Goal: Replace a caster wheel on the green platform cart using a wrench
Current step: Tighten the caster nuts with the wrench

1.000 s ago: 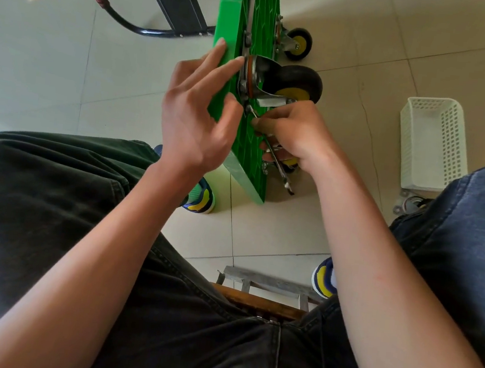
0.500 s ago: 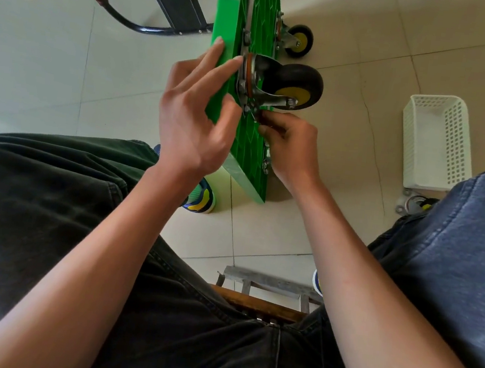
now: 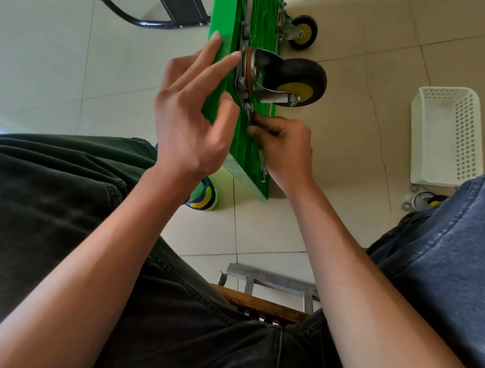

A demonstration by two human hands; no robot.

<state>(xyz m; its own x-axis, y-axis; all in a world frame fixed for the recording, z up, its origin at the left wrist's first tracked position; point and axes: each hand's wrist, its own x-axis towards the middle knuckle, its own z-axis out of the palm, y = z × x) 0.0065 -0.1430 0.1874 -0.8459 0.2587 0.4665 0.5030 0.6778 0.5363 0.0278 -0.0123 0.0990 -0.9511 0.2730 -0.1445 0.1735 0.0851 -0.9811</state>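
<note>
Sitting on a low stool, you have the green platform cart [image 3: 224,15] tipped on its edge between your knees, its underside facing right. Your left hand [image 3: 191,117] lies against the cart's top face with straight, spread fingers steadying the deck and gripping nothing. Your right hand [image 3: 284,149] is curled tightly around a slim metal wrench [image 3: 263,163], its head set at the lower corner of the mounting plate of the caster wheel [image 3: 295,79], black with a yellow hub.

The risk from here, as a judgement: the wrench could slip off the fastener and drive your knuckles into the ribbed plastic, or the cart could tip if your flat hand stops bracing it.

Your right fingers hide the wrench head and the fastener, so how well it is seated cannot be told. Another caster [image 3: 423,201] lies on the floor, mostly hidden behind your right knee, below a white perforated basket [image 3: 446,134].
</note>
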